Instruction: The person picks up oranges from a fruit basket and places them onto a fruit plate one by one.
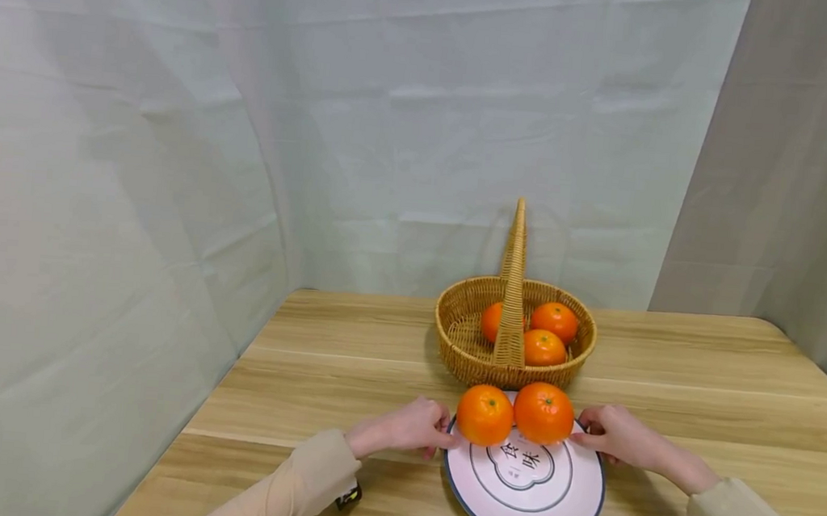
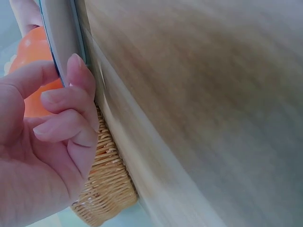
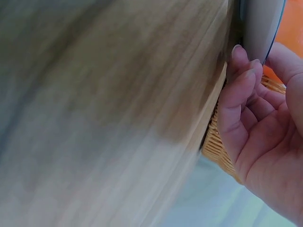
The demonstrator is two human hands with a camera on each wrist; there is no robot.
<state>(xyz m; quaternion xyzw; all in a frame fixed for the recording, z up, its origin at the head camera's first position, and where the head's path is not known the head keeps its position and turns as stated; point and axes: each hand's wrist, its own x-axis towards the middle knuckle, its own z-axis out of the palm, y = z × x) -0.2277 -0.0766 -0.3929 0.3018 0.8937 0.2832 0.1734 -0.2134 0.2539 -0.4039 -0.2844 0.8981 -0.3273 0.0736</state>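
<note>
A white plate [image 1: 546,515] with a dark blue rim and printed characters lies in front of the basket. Two oranges, one on the left [image 1: 484,415] and one on the right [image 1: 543,414], sit side by side on its far part. My left hand [image 1: 416,427] pinches the plate's left rim, thumb above and fingertips under the edge, as the left wrist view shows. On the opposite side my right hand [image 1: 621,438] grips the right rim the same way. In the right wrist view its curled fingers [image 3: 236,94] reach beneath the plate.
Right behind the plate stands a wicker basket [image 1: 471,364] with a tall arched handle [image 1: 512,298]. Three oranges lie in it, one [image 1: 554,322] at the back right. The wooden table [image 1: 348,342] ends at a pale curtain [image 1: 424,129].
</note>
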